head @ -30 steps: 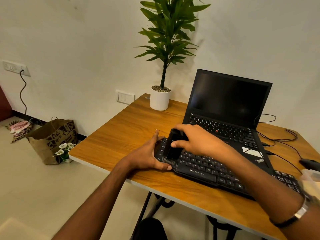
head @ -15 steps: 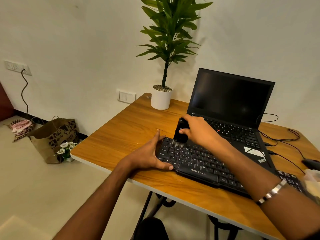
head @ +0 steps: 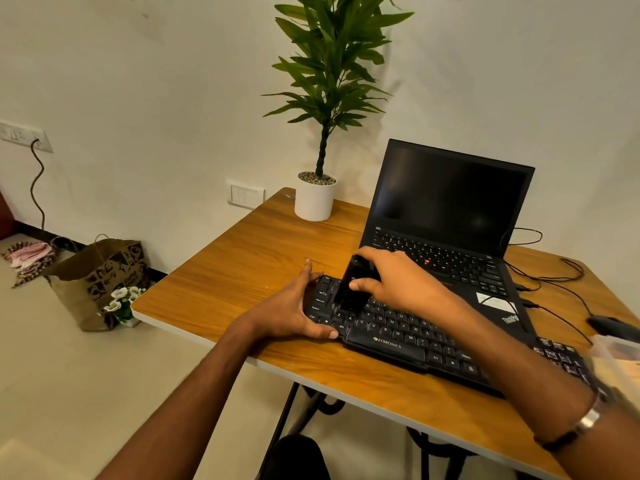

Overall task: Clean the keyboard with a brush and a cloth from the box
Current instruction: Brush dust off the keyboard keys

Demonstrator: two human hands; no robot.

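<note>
A black keyboard (head: 408,337) lies on the wooden table (head: 242,271) in front of an open laptop. My right hand (head: 398,282) grips a black brush (head: 351,289) that stands on the keys at the keyboard's left end. My left hand (head: 294,306) holds the keyboard's left edge, thumb on the front corner and fingers along the far corner. A clear box (head: 620,358) shows blurred at the right edge; I see no cloth.
A black laptop (head: 450,216) stands open behind the keyboard. A potted plant (head: 316,199) sits at the table's back corner. Cables (head: 554,282) and a dark mouse (head: 609,325) lie to the right. A paper bag (head: 100,275) stands on the floor at left.
The brush has swept back toward me over the left keys, after reaching the keyboard's far edge half a second ago. My left hand has stayed on the keyboard's left end.
</note>
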